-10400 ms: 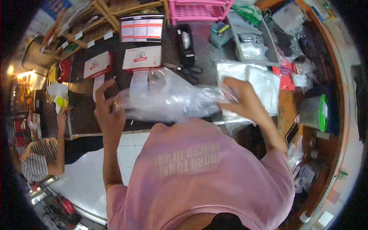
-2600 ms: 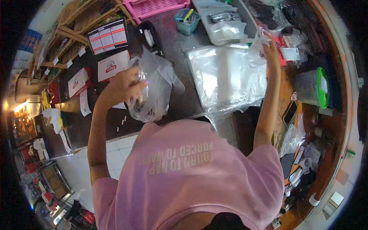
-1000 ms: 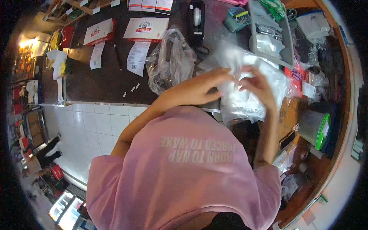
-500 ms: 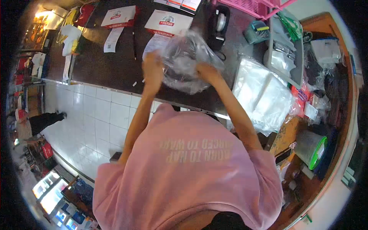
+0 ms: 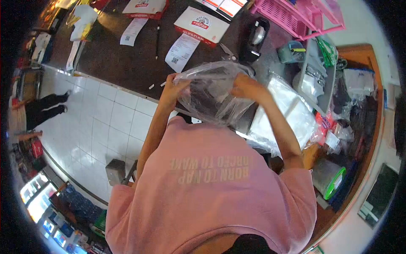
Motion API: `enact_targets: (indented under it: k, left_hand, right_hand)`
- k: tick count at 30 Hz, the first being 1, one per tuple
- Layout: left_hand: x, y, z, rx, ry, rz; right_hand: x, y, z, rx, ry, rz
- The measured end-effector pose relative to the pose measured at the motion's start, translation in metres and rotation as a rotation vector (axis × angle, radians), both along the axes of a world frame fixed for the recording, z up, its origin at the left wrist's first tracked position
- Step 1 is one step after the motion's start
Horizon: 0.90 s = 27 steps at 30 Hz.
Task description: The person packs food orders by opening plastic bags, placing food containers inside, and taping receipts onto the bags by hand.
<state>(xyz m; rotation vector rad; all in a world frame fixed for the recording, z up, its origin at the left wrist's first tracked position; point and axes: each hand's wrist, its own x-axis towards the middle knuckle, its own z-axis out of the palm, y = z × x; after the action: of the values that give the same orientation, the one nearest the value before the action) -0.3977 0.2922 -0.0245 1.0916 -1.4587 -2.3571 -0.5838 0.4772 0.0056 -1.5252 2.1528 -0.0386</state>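
Clear bag [image 5: 211, 92] between both hands, spread wider than a moment ago.
Left hand [image 5: 170, 91], partly closed, pinches its left edge, receipt [image 5: 182, 51] just beyond; right hand [image 5: 249, 88], fingers curled in, grips its right side, plastic sheets [image 5: 298, 119] beneath that forearm.

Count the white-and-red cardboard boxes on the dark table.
2. One white-and-red cardboard box lies beyond the clear plastic bag; the other, farther left, is cut off by the picture's top edge. Any beyond that edge would be hidden.
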Motion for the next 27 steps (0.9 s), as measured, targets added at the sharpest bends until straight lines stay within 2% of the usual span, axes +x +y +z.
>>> enact_targets:
  k: [1,3,5,7,8,10,12,13,14,15,17,19,20,21,22,24,25,26,27]
  left_hand:
    - [0.003,-0.004,0.0,0.046,0.019,-0.022]
    - [0.01,-0.01,-0.004,0.16,0.049,-0.064]
    - [0.017,-0.015,-0.016,0.294,0.08,-0.105]
    - [0.02,-0.01,-0.024,0.442,0.103,-0.086]
    - [0.02,-0.008,-0.029,0.513,0.119,-0.069]
    - [0.015,-0.003,-0.047,0.251,0.12,-0.009]
    - [0.013,-0.006,-0.053,0.093,0.089,0.055]
    - [0.012,-0.009,-0.043,0.073,0.06,0.085]
    - [0.013,-0.007,-0.033,0.064,0.023,0.104]
    - [0.014,-0.004,-0.031,0.058,-0.012,0.116]
    - [0.016,-0.006,-0.045,0.089,-0.022,0.126]
    - [0.013,-0.005,-0.046,0.09,-0.021,0.121]
    - [0.01,-0.007,-0.036,0.077,-0.018,0.114]
    - [0.008,-0.009,-0.027,0.063,-0.016,0.107]
    - [0.006,-0.009,-0.023,0.083,-0.002,0.115]
    - [0.004,-0.01,-0.017,0.122,0.029,0.132]
    - [0.002,-0.013,-0.019,0.04,0.12,0.107]
    - [0.001,-0.018,-0.024,-0.043,0.212,0.083]
    - [0.001,-0.023,-0.028,-0.124,0.304,0.061]
  right_hand:
    - [-0.013,-0.017,0.033,0.004,-0.194,-0.019]
    - [-0.033,-0.064,0.071,-0.191,-0.289,-0.145]
    - [-0.056,-0.12,0.058,-0.602,-0.204,-0.095]
    - [-0.088,-0.178,-0.004,-0.812,0.135,0.064]
    - [-0.088,-0.187,-0.018,-0.601,0.326,0.005]
    - [-0.085,-0.208,-0.04,-0.182,0.694,-0.11]
    - [-0.136,-0.232,-0.076,-0.251,0.27,-0.059]
    - [-0.129,-0.237,-0.054,-0.268,0.054,-0.038]
    - [-0.12,-0.232,-0.036,-0.233,0.131,-0.22]
    - [-0.139,-0.234,-0.05,-0.377,0.157,-0.173]
    - [-0.097,-0.212,0.045,-0.28,0.136,-0.411]
    - [-0.088,-0.187,0.072,-0.835,0.224,-0.266]
    - [-0.083,-0.173,0.088,-1.106,0.152,0.003]
    - [-0.07,-0.151,0.088,-1.06,0.075,-0.055]
    - [-0.041,-0.133,0.101,-1.067,-0.115,-0.027]
    - [-0.008,-0.093,0.07,-0.916,-0.196,0.089]
    - [0.009,-0.073,0.054,-0.838,-0.236,0.143]
    - [0.016,-0.054,0.01,-0.787,-0.281,0.139]
    - [0.024,-0.035,-0.011,-0.63,-0.197,0.14]
